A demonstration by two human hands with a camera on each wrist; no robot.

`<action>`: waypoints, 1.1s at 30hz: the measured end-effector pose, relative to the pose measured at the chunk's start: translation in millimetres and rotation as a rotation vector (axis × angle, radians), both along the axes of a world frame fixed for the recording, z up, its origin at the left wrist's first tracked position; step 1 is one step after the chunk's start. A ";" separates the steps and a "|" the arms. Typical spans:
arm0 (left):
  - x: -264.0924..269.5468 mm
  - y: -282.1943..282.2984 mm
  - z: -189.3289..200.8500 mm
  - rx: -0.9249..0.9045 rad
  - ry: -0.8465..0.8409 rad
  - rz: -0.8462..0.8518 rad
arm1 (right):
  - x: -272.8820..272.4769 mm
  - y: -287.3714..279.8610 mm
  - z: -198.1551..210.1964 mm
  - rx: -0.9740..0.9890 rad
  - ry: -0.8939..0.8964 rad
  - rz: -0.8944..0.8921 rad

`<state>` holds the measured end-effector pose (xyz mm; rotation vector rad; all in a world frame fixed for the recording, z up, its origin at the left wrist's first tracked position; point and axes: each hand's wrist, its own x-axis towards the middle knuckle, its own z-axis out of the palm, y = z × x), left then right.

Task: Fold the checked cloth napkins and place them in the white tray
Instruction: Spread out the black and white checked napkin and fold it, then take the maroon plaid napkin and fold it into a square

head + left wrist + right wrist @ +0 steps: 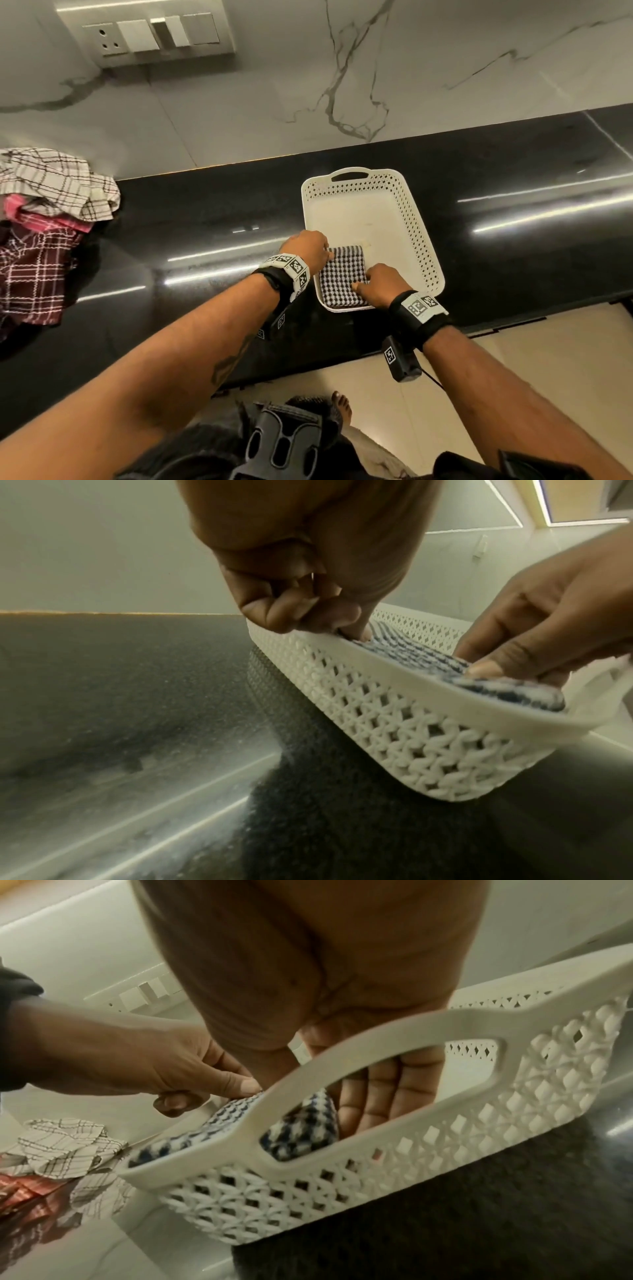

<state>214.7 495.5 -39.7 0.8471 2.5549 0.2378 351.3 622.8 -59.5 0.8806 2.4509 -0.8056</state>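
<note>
A folded black-and-white checked napkin (342,277) lies in the near left corner of the white lattice tray (424,240) on the black counter. My left hand (327,255) pinches its far left corner between thumb and curled fingers (301,615). My right hand (359,286) holds the napkin's right edge, with the thumb on top. In the right wrist view its fingers (387,1096) lie straight along the napkin (301,1134) behind the tray handle (342,1053). In the left wrist view the napkin (411,653) shows just above the tray wall (394,723).
A heap of unfolded checked cloths sits at the counter's left end: a cream one (58,185) on top and a maroon one (30,274) below. A switch panel (147,32) is on the marble wall. The counter's front edge runs just behind my wrists.
</note>
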 end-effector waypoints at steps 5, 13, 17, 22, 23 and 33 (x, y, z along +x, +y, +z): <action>-2.2 -16.7 4.5 0.150 0.103 -0.033 | -5.3 -7.8 24.4 0.223 -0.027 0.067; -55.1 -155.4 6.9 0.270 0.117 0.219 | -82.3 -137.9 55.8 0.311 0.434 0.355; -107.9 -294.4 0.0 0.128 0.136 0.420 | -132.7 -257.0 16.9 0.198 0.264 0.587; -161.5 -443.8 -2.0 0.042 0.391 0.623 | -176.9 -374.8 -30.1 0.110 0.053 0.689; -167.5 -462.7 -1.1 0.017 0.429 0.651 | -181.8 -389.0 -34.9 0.126 0.013 0.697; -190.4 -520.1 -18.2 -0.163 0.477 0.648 | -189.2 -409.1 -39.2 0.155 -0.082 0.631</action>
